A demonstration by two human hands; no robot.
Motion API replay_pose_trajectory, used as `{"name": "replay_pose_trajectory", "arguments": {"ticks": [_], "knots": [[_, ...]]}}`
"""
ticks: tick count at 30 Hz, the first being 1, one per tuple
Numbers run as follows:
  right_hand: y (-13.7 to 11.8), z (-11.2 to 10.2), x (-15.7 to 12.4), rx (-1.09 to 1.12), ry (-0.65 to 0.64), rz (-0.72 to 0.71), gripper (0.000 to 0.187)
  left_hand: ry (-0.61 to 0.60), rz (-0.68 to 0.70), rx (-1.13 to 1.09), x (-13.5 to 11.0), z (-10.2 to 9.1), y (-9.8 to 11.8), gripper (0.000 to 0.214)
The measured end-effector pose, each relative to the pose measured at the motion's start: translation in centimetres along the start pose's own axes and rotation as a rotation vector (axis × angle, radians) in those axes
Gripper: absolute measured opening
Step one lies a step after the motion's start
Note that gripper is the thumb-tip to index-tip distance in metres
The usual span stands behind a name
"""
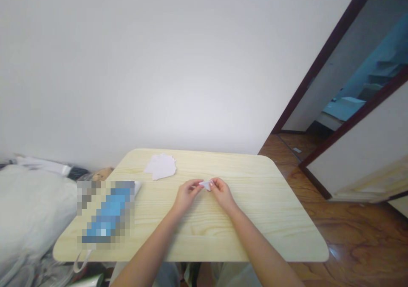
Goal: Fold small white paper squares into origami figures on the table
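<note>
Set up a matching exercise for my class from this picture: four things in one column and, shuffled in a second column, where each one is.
Things:
1. small folded white paper
2. irregular white paper sheet
3. reddish-brown wooden floor
4. pale pillow

Places:
A. right of the light wood table
B. pinched between the left hand and right hand
C. left of the table
D. lying near the table's far edge

Pairs: 1-B, 2-D, 3-A, 4-C
</note>
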State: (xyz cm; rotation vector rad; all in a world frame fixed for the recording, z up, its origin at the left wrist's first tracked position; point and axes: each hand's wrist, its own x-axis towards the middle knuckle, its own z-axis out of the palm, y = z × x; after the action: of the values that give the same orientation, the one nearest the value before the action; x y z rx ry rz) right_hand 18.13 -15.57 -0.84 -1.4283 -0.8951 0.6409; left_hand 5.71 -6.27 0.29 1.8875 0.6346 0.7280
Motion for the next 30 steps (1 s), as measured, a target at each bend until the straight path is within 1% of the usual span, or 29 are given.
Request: {"name": "replay_pose_trajectory", "arguments": {"ticks": [3,7,9,11,14,17,20,22,25,26,28,30], "knots": [[-0.3,0.1,-0.1,0.008,-0.028,0.001,0.019,0.019,-0.026,-0.055,-0.1,0.1,-0.2,0.028],[-0.4,0.4,-0.5,-0.115,-0.004,-0.055,0.013,0.055,-0.086,-0.149,-0.1,-0.4,-0.2,0.028],[-0.5,0.5,-0.7,-0.154,0.002,-0.091,0.015,0.051,-0.097,-0.173,-0.1,-0.6,-0.1,0.027],[-0.7,0.6,-0.9,-0.186,-0.018,-0.111,0.02,0.047,-0.092,-0.184,-0.2,-0.6,0.0,0.026],[-1.2,0.8,-1.2,-0.319,-0.034,-0.104,0.017,0.058,-0.097,-0.191,-0.3,-0.6,0.2,0.024],[-1.7,0.9,-1.3,-0.405,-0.012,-0.081,0.016,0.051,-0.133,-0.213,-0.4,-0.6,0.3,0.023],[-1.8,1.0,-1.2,-0.376,-0.003,-0.043,0.016,0.054,-0.182,-0.3,-0.4,-0.5,0.2,0.025],[-1.8,1.0,-1.1,-0.345,0.001,-0.007,0.015,0.051,-0.211,-0.373,-0.3,-0.4,0.1,0.031],[-1.9,0.7,-1.1,-0.251,0.027,0.014,0.018,-0.019,-0.214,-0.465,-0.3,-0.5,0.0,0.05],[-1.9,0.7,-1.1,-0.211,0.033,0.015,0.02,-0.041,-0.211,-0.481,-0.2,-0.5,-0.1,0.051],[-2.0,0.6,-1.1,-0.158,0.038,0.024,0.022,-0.044,-0.212,-0.478,-0.3,-0.6,-0.2,0.04],[-1.9,0.6,-1.1,-0.157,0.031,0.041,0.021,-0.025,-0.222,-0.438,-0.3,-0.7,-0.2,0.029]]}}
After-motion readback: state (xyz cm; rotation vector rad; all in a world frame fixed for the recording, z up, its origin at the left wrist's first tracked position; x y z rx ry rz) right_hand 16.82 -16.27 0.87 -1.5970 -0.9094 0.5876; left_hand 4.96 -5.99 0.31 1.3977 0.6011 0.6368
